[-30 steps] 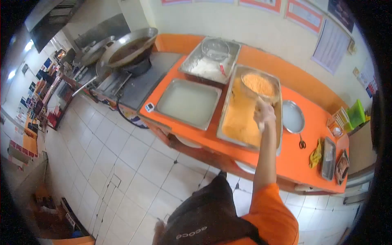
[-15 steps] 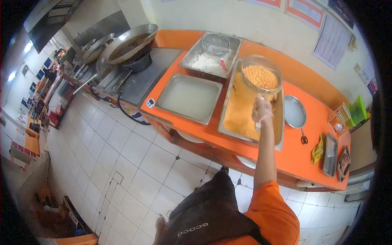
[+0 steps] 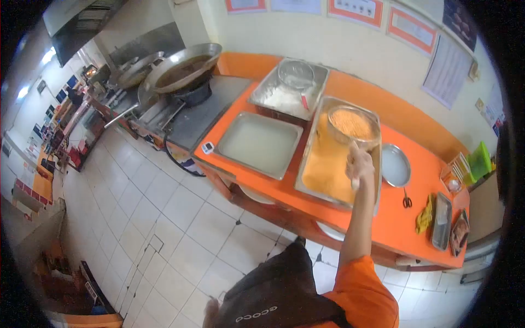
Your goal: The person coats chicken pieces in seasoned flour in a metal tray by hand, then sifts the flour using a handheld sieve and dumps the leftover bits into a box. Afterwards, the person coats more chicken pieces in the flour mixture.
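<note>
My right hand (image 3: 361, 164), in a clear thin glove, is closed around the handle of a round sieve (image 3: 373, 136). Orange-yellow crumbs (image 3: 350, 121) fill much of the sieve. It is over the far end of a long metal tray (image 3: 302, 185), which holds fine orange-yellow powder (image 3: 324, 169); whether the sieve touches the powder I cannot tell. At the lower edge of the view, my left hand (image 3: 211, 312) hangs by the dark apron, blurred and partly cut off, its fingers unclear.
Left of the crumb tray are a tray of cloudy liquid (image 3: 260, 143) and a pan of white flour (image 3: 279, 99) with another sieve (image 3: 295, 74). To the right lie a round pan (image 3: 395, 165), scissors (image 3: 407, 201) and a yellow cloth (image 3: 424, 214). A large wok (image 3: 183, 74) stands on the stove.
The sieve in my right hand has come lower and closer to me, now within the tray's outline rather than reaching past its far edge. My view has tilted slightly upward.
</note>
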A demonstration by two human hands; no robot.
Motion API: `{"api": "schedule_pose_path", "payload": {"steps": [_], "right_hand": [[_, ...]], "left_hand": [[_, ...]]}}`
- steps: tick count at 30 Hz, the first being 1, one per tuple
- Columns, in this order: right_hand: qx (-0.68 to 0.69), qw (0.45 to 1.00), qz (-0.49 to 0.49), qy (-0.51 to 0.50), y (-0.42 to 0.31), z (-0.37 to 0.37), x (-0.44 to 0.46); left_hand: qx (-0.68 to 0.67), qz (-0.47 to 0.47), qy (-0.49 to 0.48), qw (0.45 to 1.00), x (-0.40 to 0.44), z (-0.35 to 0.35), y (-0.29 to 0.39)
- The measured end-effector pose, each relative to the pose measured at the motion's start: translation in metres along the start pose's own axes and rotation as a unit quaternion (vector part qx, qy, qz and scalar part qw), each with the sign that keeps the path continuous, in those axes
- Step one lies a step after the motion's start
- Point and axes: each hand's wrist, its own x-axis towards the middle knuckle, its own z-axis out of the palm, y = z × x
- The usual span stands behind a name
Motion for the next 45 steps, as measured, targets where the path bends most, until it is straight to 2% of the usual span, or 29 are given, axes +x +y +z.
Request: {"api": "schedule_pose_path", "payload": {"steps": [2, 3, 6, 7, 10, 11, 14, 15, 16, 17, 18, 19, 20, 21, 22, 25, 28, 30, 32, 34, 36, 37, 40, 41, 43, 45], "right_hand": [[-0.01, 0.999, 0.036, 0.019, 0.004, 0.002, -0.012], [-0.014, 0.999, 0.033, 0.038, 0.012, 0.001, -0.006], [-0.013, 0.999, 0.034, 0.036, -0.018, 0.014, -0.01], [-0.01, 0.997, 0.052, 0.048, -0.012, 0.016, -0.015], [0.007, 0.996, 0.059, 0.073, -0.01, 0.015, -0.039], [0.019, 0.997, 0.038, 0.071, -0.021, 0.021, -0.036], [0.031, 0.998, 0.039, 0.031, -0.009, 0.013, -0.02], [0.024, 0.999, 0.032, 0.016, 0.01, 0.002, -0.004], [0.017, 1.0, 0.019, -0.002, 0.012, 0.002, 0.002], [0.028, 0.994, -0.004, 0.102, 0.011, 0.004, 0.009], [0.039, 0.994, 0.005, 0.099, 0.006, 0.013, 0.01], [0.046, 0.993, 0.023, 0.102, 0.006, 0.017, 0.003], [0.053, 0.992, 0.04, 0.108, 0.009, 0.017, -0.003], [0.058, 0.996, 0.008, 0.065, 0.026, 0.009, 0.001], [0.055, 0.997, 0.018, 0.054, 0.022, 0.003, -0.007], [0.052, 0.998, 0.031, 0.016, -0.009, 0.008, -0.026], [0.009, 0.999, 0.018, 0.037, 0.01, 0.009, -0.008], [0.034, 0.999, -0.005, 0.036, -0.009, 0.014, -0.009], [0.039, 0.997, 0.024, 0.066, -0.012, 0.023, -0.03], [0.039, 0.998, 0.039, 0.042, 0.011, 0.002, -0.011], [0.06, 0.998, -0.002, 0.034, -0.003, 0.003, -0.006], [0.094, 0.995, 0.03, 0.025, -0.018, 0.01, -0.021], [0.033, 0.998, -0.017, 0.049, 0.012, 0.012, -0.002], [0.007, 0.999, -0.003, 0.052, 0.007, 0.009, 0.002], [0.037, 0.999, 0.01, 0.015, -0.019, 0.014, -0.012], [0.028, 0.999, 0.02, 0.006, -0.005, 0.009, -0.014]], "left_hand": [[-0.003, -0.051, -0.045, 0.998, -0.021, -0.008, -0.004], [-0.001, 0.003, -0.014, 1.0, -0.032, -0.018, 0.003], [-0.056, 0.025, -0.073, 0.995, -0.017, -0.02, -0.001], [0.015, 0.176, -0.018, 0.984, -0.009, -0.011, -0.018], [-0.033, -0.045, -0.029, 0.998, -0.019, 0.002, -0.02], [-0.077, 0.031, -0.065, 0.994, -0.009, -0.007, -0.02], [0.006, -0.012, -0.023, 1.0, -0.018, -0.014, -0.017], [0.0, 0.051, 0.06, 0.997, -0.028, -0.014, -0.014], [-0.005, 0.098, 0.037, 0.994, -0.027, -0.005, -0.023], [-0.011, 0.146, 0.026, 0.989, -0.012, -0.001, -0.029], [-0.015, 0.189, 0.015, 0.982, 0.002, 0.0, -0.032], [-0.027, 0.104, -0.039, 0.993, -0.004, -0.012, -0.026], [-0.022, 0.066, -0.046, 0.997, -0.003, -0.02, -0.018], [-0.016, 0.028, -0.058, 0.998, -0.006, -0.025, -0.01], [-0.013, -0.009, -0.071, 0.997, -0.01, -0.023, -0.006], [0.014, -0.01, -0.119, 0.993, -0.006, -0.026, -0.005], [-0.001, -0.02, -0.127, 0.992, -0.01, -0.024, -0.011], [-0.008, -0.028, -0.13, 0.991, -0.002, -0.027, -0.003], [-0.006, -0.054, -0.149, 0.987, -0.005, -0.028, -0.004], [-0.006, -0.082, -0.173, 0.982, -0.006, -0.025, -0.009], [-0.054, -0.046, -0.125, 0.99, -0.002, -0.013, -0.014], [-0.077, -0.026, -0.102, 0.991, -0.001, -0.011, -0.013], [-0.04, -0.006, -0.101, 0.994, -0.006, -0.015, -0.016], [-0.035, -0.003, -0.1, 0.994, -0.006, -0.017, -0.013], [-0.035, 0.002, -0.099, 0.994, -0.001, -0.021, -0.007], [-0.03, 0.004, -0.098, 0.995, -0.007, -0.021, -0.009]]}}
